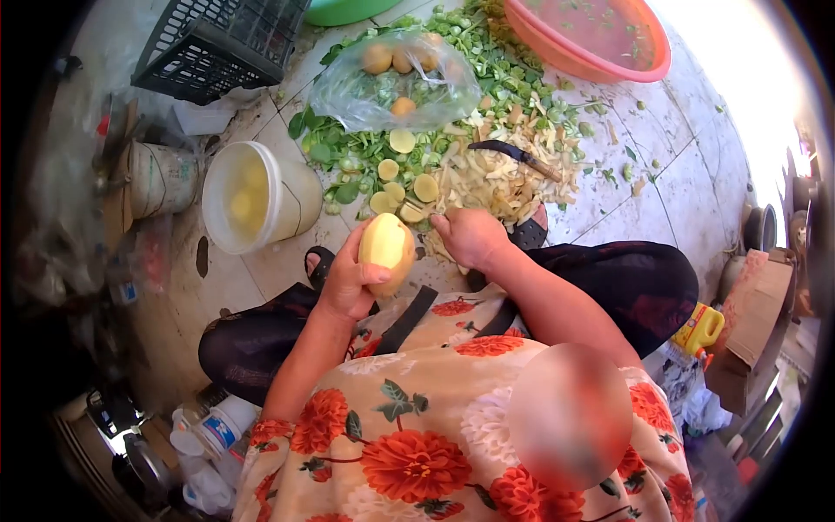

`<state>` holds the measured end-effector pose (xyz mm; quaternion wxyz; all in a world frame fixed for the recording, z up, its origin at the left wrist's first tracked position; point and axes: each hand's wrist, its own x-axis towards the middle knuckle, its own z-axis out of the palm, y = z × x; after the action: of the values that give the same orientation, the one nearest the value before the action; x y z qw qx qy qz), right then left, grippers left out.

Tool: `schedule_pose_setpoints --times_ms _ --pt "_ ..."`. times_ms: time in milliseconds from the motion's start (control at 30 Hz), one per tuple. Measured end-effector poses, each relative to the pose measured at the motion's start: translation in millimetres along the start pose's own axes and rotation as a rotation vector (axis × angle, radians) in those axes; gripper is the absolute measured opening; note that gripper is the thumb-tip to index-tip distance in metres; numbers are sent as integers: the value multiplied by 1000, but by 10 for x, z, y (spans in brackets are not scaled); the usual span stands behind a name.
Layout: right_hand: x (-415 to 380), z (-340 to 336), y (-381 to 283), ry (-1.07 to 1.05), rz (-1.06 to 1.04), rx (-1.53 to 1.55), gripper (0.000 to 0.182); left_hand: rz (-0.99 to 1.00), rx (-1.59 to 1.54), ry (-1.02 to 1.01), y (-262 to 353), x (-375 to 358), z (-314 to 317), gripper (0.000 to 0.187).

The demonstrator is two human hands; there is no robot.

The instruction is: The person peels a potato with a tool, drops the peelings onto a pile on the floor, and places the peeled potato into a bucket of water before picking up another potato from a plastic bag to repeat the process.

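Note:
My left hand (pixel 352 278) is closed around a largely peeled potato (pixel 388 245), pale yellow with a small darker patch on its side. To the right of it, my right hand (pixel 474 237) is curled into a fist above the peelings. A small peeler (pixel 415 209) seems to stick out from its thumb side, most of it hidden by the fingers. Beyond my hands lies a heap of potato peelings (pixel 470 178), with a dark curved knife (pixel 513 155) resting on top. Round yellow slices (pixel 402 141) lie on green trimmings (pixel 513 70). Peeled potatoes (pixel 250 202) sit inside a white bucket (pixel 277 204).
A clear plastic bag (pixel 348 91) with several brown potatoes (pixel 377 59) rests on the greens. At the back stand a black crate (pixel 217 43), a green basin (pixel 344 9) and a pink basin (pixel 600 68) of liquid. A cardboard box (pixel 748 322) and yellow jug (pixel 698 329) are at right.

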<state>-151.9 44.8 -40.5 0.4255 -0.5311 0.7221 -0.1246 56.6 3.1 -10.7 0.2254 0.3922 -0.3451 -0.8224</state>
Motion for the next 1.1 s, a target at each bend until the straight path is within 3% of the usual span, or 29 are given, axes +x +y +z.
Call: schedule_pose_setpoints --times_ms 67,200,267,333,433,500,533,600,667,733,833,1033,1100 --pt "27 45 3 77 21 87 47 -4 -31 20 63 1 19 76" --pt "-186 -64 -196 -14 -52 168 46 -26 -180 83 92 31 17 71" --pt "-300 33 -264 -56 -273 179 44 -13 -239 93 77 70 39 69" --pt "-339 8 -333 -52 -295 129 42 39 -160 128 -1 85 15 64" --pt "-246 -8 -271 -43 -236 98 41 -27 -148 108 23 60 0 67" --pt "18 75 -27 6 19 72 42 2 -165 44 8 15 55 67" --pt "88 93 49 48 41 64 43 26 -176 -20 24 -14 68 68" --pt "55 82 -6 101 -9 118 45 31 -195 -12 45 -3 56 70" --pt "-35 6 -93 78 -52 157 45 51 -213 158 -14 57 -5 68" --pt "-167 0 -206 67 -87 221 45 43 -243 194 -64 99 -68 68" --pt "-302 51 -301 19 -272 124 39 43 -238 211 -45 122 -75 67" --pt "71 97 70 -32 64 37 44 -10 -136 47 -8 36 -15 68" --pt "59 60 3 24 26 92 44 24 -131 44 12 42 -17 68"
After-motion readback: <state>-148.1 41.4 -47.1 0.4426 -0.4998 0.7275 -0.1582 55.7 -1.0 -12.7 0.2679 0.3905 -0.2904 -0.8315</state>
